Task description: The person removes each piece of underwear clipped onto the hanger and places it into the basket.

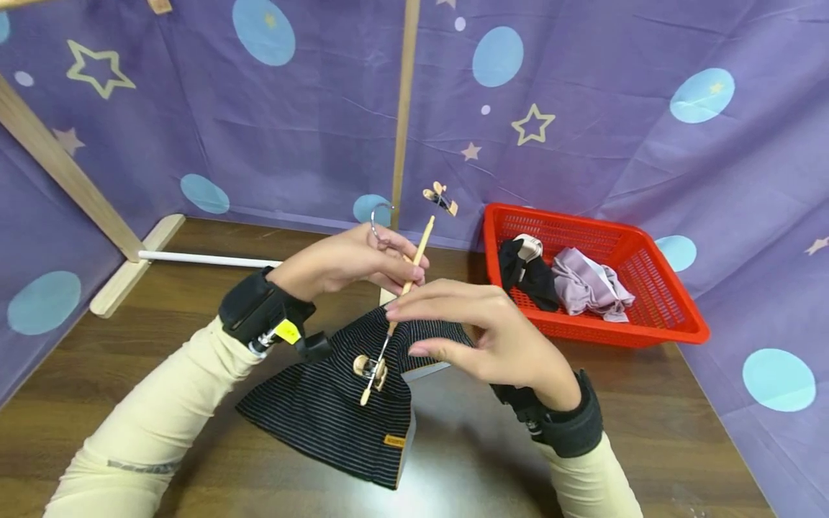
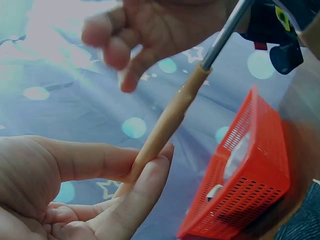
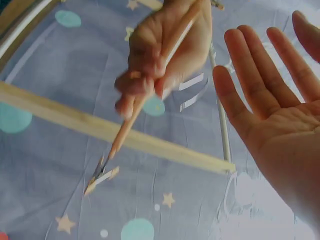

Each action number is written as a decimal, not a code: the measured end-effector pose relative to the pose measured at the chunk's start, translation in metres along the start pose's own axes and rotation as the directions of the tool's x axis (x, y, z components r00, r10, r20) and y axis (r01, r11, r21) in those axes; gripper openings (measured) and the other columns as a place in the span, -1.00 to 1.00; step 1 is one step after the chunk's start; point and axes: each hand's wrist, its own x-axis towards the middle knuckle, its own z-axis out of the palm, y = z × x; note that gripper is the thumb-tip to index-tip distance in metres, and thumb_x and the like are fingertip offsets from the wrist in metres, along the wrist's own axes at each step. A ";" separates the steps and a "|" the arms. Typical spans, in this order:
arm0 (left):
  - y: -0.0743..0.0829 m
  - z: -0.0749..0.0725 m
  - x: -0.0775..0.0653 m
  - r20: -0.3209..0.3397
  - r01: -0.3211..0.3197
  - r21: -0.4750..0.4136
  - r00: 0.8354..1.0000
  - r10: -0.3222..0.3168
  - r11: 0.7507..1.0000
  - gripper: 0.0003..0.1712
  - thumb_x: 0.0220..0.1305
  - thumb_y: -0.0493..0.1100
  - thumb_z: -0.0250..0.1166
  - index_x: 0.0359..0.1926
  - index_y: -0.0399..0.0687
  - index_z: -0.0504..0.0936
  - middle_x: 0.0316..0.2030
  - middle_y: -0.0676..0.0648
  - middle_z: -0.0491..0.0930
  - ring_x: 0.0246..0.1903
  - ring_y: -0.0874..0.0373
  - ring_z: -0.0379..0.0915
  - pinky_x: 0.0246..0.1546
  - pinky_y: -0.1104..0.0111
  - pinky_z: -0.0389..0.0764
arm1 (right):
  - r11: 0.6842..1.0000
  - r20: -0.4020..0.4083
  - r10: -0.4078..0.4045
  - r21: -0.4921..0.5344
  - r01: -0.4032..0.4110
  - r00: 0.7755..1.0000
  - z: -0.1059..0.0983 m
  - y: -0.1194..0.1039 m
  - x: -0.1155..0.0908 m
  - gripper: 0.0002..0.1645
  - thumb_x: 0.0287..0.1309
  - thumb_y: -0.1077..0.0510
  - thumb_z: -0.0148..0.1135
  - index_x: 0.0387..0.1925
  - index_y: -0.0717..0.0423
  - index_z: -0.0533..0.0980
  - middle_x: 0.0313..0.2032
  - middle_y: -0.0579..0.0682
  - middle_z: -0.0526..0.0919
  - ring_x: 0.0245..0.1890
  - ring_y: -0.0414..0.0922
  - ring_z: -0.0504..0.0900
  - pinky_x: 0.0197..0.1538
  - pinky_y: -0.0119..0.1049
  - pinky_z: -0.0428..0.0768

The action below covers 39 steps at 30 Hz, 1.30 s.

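A wooden clip hanger (image 1: 424, 241) is held at a slant over the table, pinched at its bar between the thumb and fingers of my left hand (image 1: 363, 262). Its metal hook (image 1: 373, 219) rises above that hand. One clip (image 1: 440, 200) is at the far upper end and another clip (image 1: 370, 368) at the near lower end. My right hand (image 1: 486, 331) is beside the bar, fingers extended and thumb apart; in the right wrist view its palm (image 3: 285, 130) holds nothing. Below the hanger lies a black garment (image 1: 311, 410) with thin pale stripes and an orange tag (image 1: 394, 440).
A red perforated basket (image 1: 667, 316) stands at the back right, with black cloth (image 1: 540, 284) and pinkish cloth (image 1: 583, 280) inside. At the left a white rod (image 1: 207, 259) extends from a wooden frame (image 1: 71, 155). Purple patterned curtain (image 1: 324, 108) closes off the back.
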 end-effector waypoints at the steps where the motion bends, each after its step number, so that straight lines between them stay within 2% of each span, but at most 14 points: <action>1: -0.001 -0.001 -0.001 -0.005 -0.014 -0.003 1.000 0.014 1.000 -0.66 0.35 -0.35 0.26 0.10 -0.43 0.57 -0.29 0.00 0.76 -0.29 0.18 0.71 -0.04 0.20 0.75 | 1.000 -0.024 0.012 -0.002 -0.012 1.000 -0.002 0.000 -0.001 -0.58 0.09 0.37 0.46 0.03 0.27 0.66 0.02 0.12 0.74 0.11 -0.06 0.68 0.25 -0.22 0.59; 6: -0.005 -0.004 -0.010 -0.014 -0.080 -0.028 0.997 0.080 0.996 -0.66 0.37 -0.34 0.24 0.11 -0.42 0.55 -0.27 -0.04 0.78 -0.25 0.15 0.75 -0.06 0.19 0.76 | 0.987 -0.128 0.138 -0.066 -0.147 0.982 -0.012 0.003 -0.004 -0.62 0.08 0.42 0.44 -0.02 0.23 0.69 -0.06 0.04 0.78 -0.03 -0.14 0.69 0.07 -0.32 0.61; 10: -0.006 -0.006 -0.016 -0.013 -0.116 -0.058 0.993 0.115 0.992 -0.64 0.39 -0.36 0.21 0.15 -0.47 0.51 -0.26 -0.08 0.78 -0.25 0.14 0.76 -0.05 0.17 0.75 | 0.964 -0.158 0.212 -0.130 -0.233 0.964 -0.012 0.008 -0.004 -0.67 0.11 0.43 0.42 -0.05 0.20 0.70 -0.12 -0.02 0.79 -0.12 -0.19 0.68 -0.02 -0.38 0.58; 16: -0.013 -0.012 -0.019 -0.023 -0.131 -0.063 0.991 0.130 0.989 -0.62 0.40 -0.37 0.19 0.17 -0.48 0.48 -0.27 -0.03 0.76 -0.24 0.16 0.76 -0.03 0.17 0.75 | 0.939 -0.099 0.261 -0.203 -0.276 0.960 0.000 0.020 -0.002 -0.74 0.21 0.28 0.41 -0.05 0.08 0.70 -0.17 -0.13 0.77 -0.28 -0.28 0.58 -0.26 -0.42 0.52; 18: -0.015 -0.015 -0.020 -0.017 -0.128 -0.060 0.992 0.127 0.990 -0.62 0.40 -0.37 0.20 0.17 -0.48 0.48 -0.26 -0.05 0.76 -0.24 0.16 0.76 -0.04 0.19 0.75 | 0.922 -0.060 0.278 -0.262 -0.284 0.959 0.006 0.026 -0.003 -0.76 0.24 0.21 0.41 -0.05 0.05 0.71 -0.16 -0.13 0.76 -0.26 -0.29 0.59 -0.23 -0.39 0.57; 21: -0.018 -0.016 -0.021 -0.011 -0.126 -0.060 0.992 0.125 0.990 -0.62 0.40 -0.36 0.20 0.17 -0.49 0.48 -0.26 -0.07 0.76 -0.23 0.15 0.76 -0.04 0.19 0.75 | 0.897 0.006 0.325 -0.317 -0.307 0.946 0.016 0.034 -0.003 -0.76 0.27 0.12 0.40 -0.03 0.02 0.71 -0.13 -0.13 0.77 -0.13 -0.28 0.66 -0.05 -0.29 0.65; 23: -0.021 -0.017 -0.021 -0.006 -0.129 -0.066 0.992 0.129 0.989 -0.62 0.39 -0.37 0.21 0.17 -0.50 0.48 -0.26 -0.09 0.75 -0.23 0.14 0.76 -0.05 0.20 0.75 | 0.876 0.055 0.364 -0.358 -0.322 0.930 0.024 0.040 -0.004 -0.73 0.28 0.05 0.39 -0.01 -0.01 0.71 -0.10 -0.12 0.76 -0.04 -0.25 0.69 0.06 -0.25 0.67; 29: -0.030 -0.017 -0.022 0.003 -0.121 -0.091 0.993 0.122 0.988 -0.63 0.39 -0.38 0.20 0.16 -0.48 0.49 -0.28 -0.05 0.76 -0.24 0.16 0.76 -0.08 0.25 0.76 | 0.818 0.185 0.484 -0.442 -0.367 0.855 0.045 0.056 -0.007 -0.53 0.27 -0.09 0.39 0.15 -0.04 0.63 0.07 -0.09 0.71 0.08 -0.17 0.66 0.13 -0.18 0.66; 34: -0.038 -0.015 -0.019 -0.002 -0.116 -0.111 0.993 0.117 0.987 -0.62 0.37 -0.38 0.20 0.16 -0.49 0.50 -0.28 -0.06 0.76 -0.26 0.17 0.76 -0.10 0.24 0.76 | 0.811 0.270 0.513 -0.462 -0.358 0.815 0.059 0.065 -0.011 -0.22 0.13 -0.19 0.48 0.32 0.00 0.50 0.33 0.08 0.50 0.31 -0.03 0.51 0.30 -0.04 0.56; 39: -0.042 -0.014 -0.015 0.005 -0.108 -0.124 0.994 0.109 0.986 -0.63 0.38 -0.39 0.21 0.15 -0.50 0.50 -0.30 -0.05 0.76 -0.26 0.15 0.77 -0.07 0.20 0.76 | 0.809 0.343 0.543 -0.458 -0.368 0.767 0.070 0.074 -0.013 -0.09 0.08 -0.25 0.50 0.39 -0.01 0.42 0.45 0.14 0.35 0.44 0.04 0.37 0.42 0.02 0.44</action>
